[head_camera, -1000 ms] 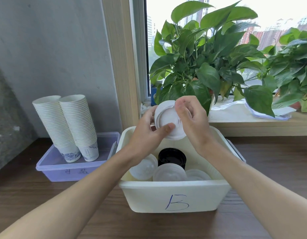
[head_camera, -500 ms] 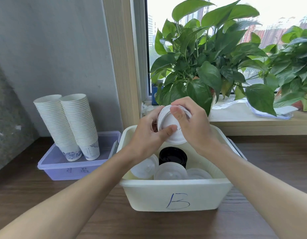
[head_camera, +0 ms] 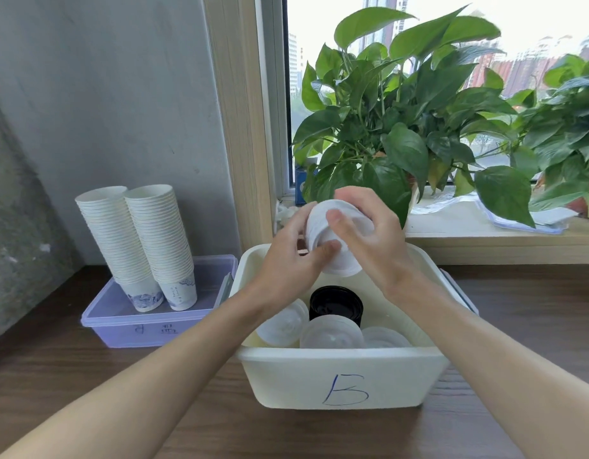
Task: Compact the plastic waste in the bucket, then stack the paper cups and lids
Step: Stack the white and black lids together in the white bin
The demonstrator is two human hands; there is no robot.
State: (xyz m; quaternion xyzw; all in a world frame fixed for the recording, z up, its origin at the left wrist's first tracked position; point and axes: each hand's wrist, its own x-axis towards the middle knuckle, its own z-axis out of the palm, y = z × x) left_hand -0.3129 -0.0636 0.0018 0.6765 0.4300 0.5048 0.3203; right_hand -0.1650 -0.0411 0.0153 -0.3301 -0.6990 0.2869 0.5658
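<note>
Both sets of fingers pinch one stack of white lids (head_camera: pixel 333 240), held tilted in the air above the far half of the cream bin. The left hand (head_camera: pixel 291 260) grips the stack from the left, its thumb pressed against the lower face and the other fingers curled behind the rim. The right hand (head_camera: pixel 372 236) closes over the top and right side, its thumb (head_camera: pixel 336 220) laid flat on the front of the lids; the remaining right fingers wrap behind and are mostly hidden.

Below the hands sits the cream bin (head_camera: pixel 339 382), with a large "B" handwritten in blue ink on its front wall. Inside it stand a stack of black lids (head_camera: pixel 336 306) near the middle, and translucent lids (head_camera: pixel 333 332) crowded along the front wall.

Left of the bin, just beside it, rests a shallow lilac tray (head_camera: pixel 147 326) with small dark handwriting on its front edge, too faint to read. Two tall stacks of paper cups (head_camera: pixel 147 240) stand in it, leaning slightly left; the bottom cups show blue printed patterns and tiny text that cannot be read.

Everything rests on a dark wood-grain surface (head_camera: pixel 88 392). Behind the bin, leafy green plants (head_camera: pixel 402 120) sit on the windowsill.
</note>
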